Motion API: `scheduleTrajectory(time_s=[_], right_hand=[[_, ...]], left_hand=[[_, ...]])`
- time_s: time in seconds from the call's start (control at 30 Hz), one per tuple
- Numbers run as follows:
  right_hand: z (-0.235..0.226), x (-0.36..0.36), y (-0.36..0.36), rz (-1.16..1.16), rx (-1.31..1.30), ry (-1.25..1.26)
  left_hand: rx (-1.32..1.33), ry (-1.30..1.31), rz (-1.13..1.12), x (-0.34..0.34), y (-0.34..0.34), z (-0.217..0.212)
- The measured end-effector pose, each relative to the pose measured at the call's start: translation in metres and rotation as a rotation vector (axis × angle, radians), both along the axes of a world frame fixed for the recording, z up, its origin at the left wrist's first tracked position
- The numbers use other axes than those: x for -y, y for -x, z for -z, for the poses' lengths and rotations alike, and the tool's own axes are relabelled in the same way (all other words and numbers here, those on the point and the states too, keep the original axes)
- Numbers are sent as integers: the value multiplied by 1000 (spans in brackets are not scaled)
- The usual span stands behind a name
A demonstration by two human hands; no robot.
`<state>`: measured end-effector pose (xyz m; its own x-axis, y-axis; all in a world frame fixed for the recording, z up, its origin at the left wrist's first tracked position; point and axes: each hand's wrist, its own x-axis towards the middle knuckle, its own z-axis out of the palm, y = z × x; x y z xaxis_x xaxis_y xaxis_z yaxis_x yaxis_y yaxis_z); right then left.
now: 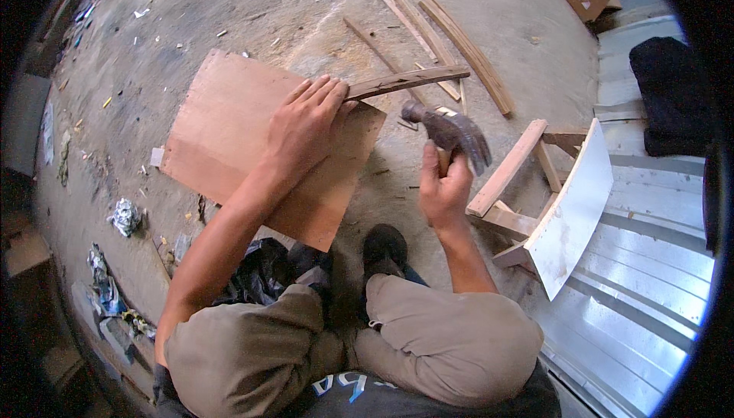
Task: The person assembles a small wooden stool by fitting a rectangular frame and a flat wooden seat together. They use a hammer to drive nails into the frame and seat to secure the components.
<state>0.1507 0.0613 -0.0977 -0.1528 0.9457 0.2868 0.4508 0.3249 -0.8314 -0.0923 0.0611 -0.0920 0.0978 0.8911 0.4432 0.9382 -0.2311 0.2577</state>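
Note:
My left hand (306, 124) presses down on a thin curved wooden strip (413, 80) that lies across the upper right corner of a brown plywood board (222, 135) on the concrete floor. My right hand (443, 189) grips the handle of a claw hammer (451, 131), its dark metal head raised just right of the board's corner and below the strip. I am crouched, with my knees and one dark shoe (384, 246) at the lower middle.
Several loose wooden slats (451, 36) lie on the floor beyond the strip. A small wooden frame with a white panel (569, 204) stands to the right, beside corrugated metal sheets (650, 265). Scraps and crumpled litter (126, 215) are scattered at the left.

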Motion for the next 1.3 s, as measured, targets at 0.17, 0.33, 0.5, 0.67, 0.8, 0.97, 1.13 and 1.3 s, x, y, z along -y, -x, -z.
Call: scheduleTrajectory(time_s=[0.17,0.33,0.5,0.67,0.8,0.97,1.13,1.3], right_hand=[[-54,-17,18,-103,-8,-101],[-76,-38,39,-214,131,-212],[-83,-49,35,-198,356,-135],[-115,-54,45,-173,149,-218],[-82,-52,43,-193,419,-23],[-104,-56,43,-192,351,-141],[-111,-51,39,-166,232,-50],[-80,-55,37,-208,430,-42]], left_hand=[[-26,-13,-12,0,2,3],[-15,21,-8,-2,6,4],[30,112,-41,-5,0,-3],[-12,-21,-22,-1,5,6],[13,117,-37,-4,-1,-2],[27,115,-33,0,2,-9],[21,-22,-11,4,1,2],[29,156,-16,4,-2,-11]])
